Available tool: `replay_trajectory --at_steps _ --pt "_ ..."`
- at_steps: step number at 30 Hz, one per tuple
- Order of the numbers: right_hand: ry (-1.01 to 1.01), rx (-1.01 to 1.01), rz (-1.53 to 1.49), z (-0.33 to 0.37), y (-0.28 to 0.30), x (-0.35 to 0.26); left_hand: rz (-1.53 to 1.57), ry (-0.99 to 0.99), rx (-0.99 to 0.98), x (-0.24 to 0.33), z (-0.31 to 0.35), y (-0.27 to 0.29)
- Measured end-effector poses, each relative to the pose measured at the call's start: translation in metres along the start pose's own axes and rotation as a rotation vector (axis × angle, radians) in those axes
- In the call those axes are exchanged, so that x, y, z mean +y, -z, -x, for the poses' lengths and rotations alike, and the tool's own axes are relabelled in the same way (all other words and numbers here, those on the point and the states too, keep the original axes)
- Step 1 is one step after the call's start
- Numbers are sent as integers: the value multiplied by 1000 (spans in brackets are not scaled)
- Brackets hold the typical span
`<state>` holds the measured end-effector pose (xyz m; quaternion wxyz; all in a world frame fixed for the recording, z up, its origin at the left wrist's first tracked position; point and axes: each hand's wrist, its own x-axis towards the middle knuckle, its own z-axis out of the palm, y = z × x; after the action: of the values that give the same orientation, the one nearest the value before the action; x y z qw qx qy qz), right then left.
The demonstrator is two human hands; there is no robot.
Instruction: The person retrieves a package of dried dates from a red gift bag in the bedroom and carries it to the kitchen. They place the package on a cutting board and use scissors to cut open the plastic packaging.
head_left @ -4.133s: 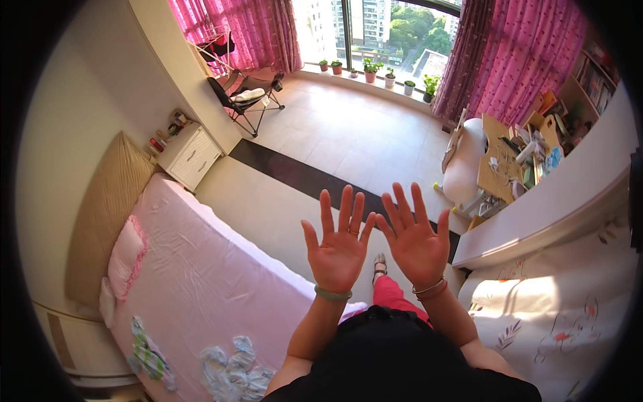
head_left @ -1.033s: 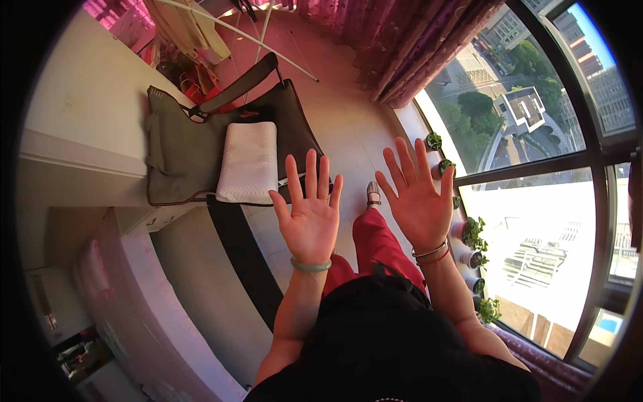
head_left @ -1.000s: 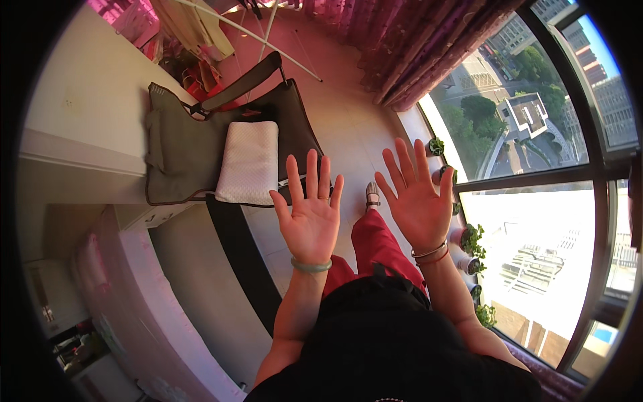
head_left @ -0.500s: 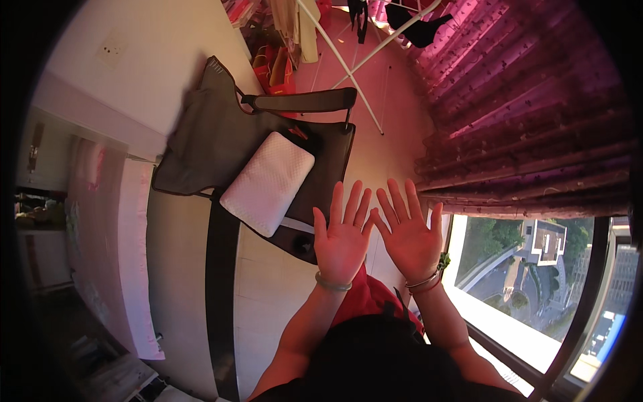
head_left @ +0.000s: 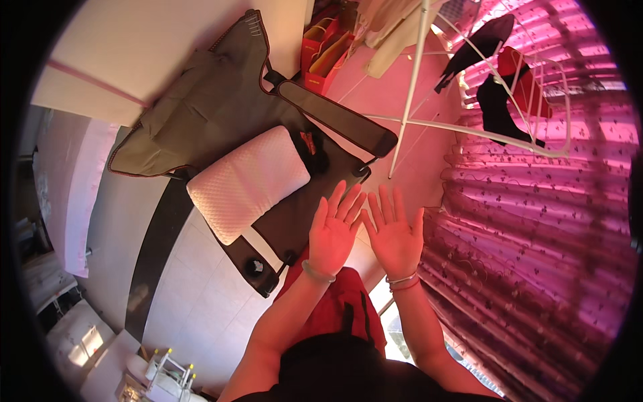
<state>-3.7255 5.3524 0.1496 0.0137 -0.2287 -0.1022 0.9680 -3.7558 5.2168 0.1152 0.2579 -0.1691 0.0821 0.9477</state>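
Both palms face up in front of my body, fingers spread. My left hand (head_left: 333, 234) is open and holds nothing; a pale bangle circles its wrist. Beside it, my right hand (head_left: 395, 238) is open too, with a bangle and a red cord at the wrist. Ahead and to the left, a white textured pillow (head_left: 249, 182) lies on the seat of a dark folding chair (head_left: 207, 110). Neither hand touches the pillow or the chair. The chair's near armrest, with a round cup hole, lies left of my left hand.
A white drying rack (head_left: 410, 87) with dark clothes stands ahead to the right. Pink patterned curtains (head_left: 529, 201) hang along the right side. Red paper bags (head_left: 325, 53) stand behind the chair. A black floor strip (head_left: 153, 261) runs at the left, with a small metal frame (head_left: 167, 375) at lower left.
My view has turned to the right, so the curtains and rack fill more of it and the window mostly drops out. Both hands stay raised, open and empty.
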Motion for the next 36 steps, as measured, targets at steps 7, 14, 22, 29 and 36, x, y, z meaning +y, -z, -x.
replay_trajectory --at_steps 7,14,22,29,36 --pt "-104 -50 -47 -120 4 -15 125 -149 50 21 -100 9" --pt "-178 -15 -3 -206 12 -25 306 -312 93 27 -164 26" --pt "-308 -49 56 -288 14 -49 347 -465 86 22 -237 30" --pt "-353 -78 111 -346 24 -63 363 -512 96 22 -294 46" --pt "-317 -64 185 -418 46 -55 109 -470 103 50 -362 81"
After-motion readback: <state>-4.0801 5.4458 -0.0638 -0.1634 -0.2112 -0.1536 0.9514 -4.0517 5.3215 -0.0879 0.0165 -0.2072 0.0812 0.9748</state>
